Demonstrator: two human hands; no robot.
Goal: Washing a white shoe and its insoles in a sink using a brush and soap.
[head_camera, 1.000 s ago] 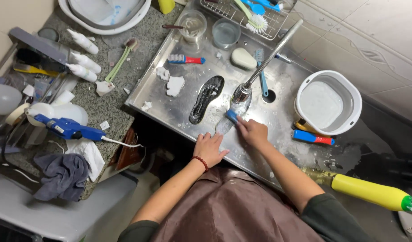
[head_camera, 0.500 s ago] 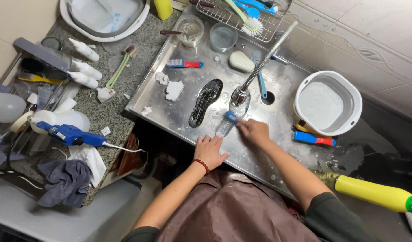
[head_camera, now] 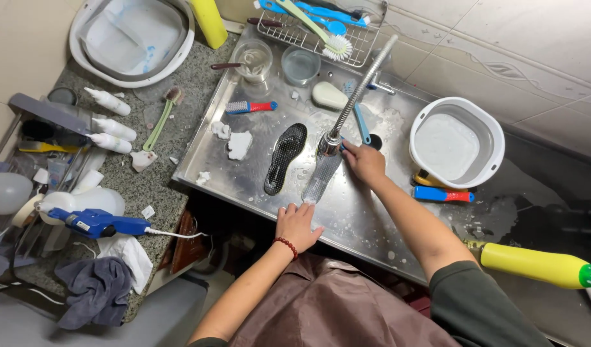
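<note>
Grey mesh insole (head_camera: 320, 180) lies under the flexible steel tap hose (head_camera: 358, 94); left hand (head_camera: 297, 224) flat, pinning its heel, right hand (head_camera: 365, 162) gripping the nozzle to rinse.

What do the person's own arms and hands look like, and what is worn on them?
Both forearms are bare. The left hand has a dark red bead bracelet at the wrist. The right hand wears nothing visible; a dark green short sleeve covers that upper arm. No gloves.

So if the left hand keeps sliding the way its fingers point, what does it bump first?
Most likely the pale insole being rinsed under the faucet head. The left hand lies flat on the steel sink tray, fingertips about at the insole's near end. The black insole lies off to the left.
</note>
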